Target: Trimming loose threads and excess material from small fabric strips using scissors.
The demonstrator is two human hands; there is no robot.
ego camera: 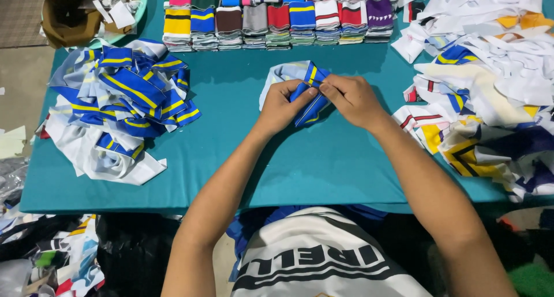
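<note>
Blue collar strip [309, 95] with yellow lines sits mid-table, pinched between the left hand [283, 103] and right hand [352, 98], both closed on it. Bare teal table [323, 158] lies open toward the near edge. One heap of blue strips [124, 98] fills the left side, one white heap [490, 83] the right edge. Two rows of folded stacks [277, 17] line the far edge.

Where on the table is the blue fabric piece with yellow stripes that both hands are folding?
In the head view, the blue striped piece sits mid-table on the teal cloth, pinched between the left hand and right hand, below the stacked rows of folded pieces.
</note>
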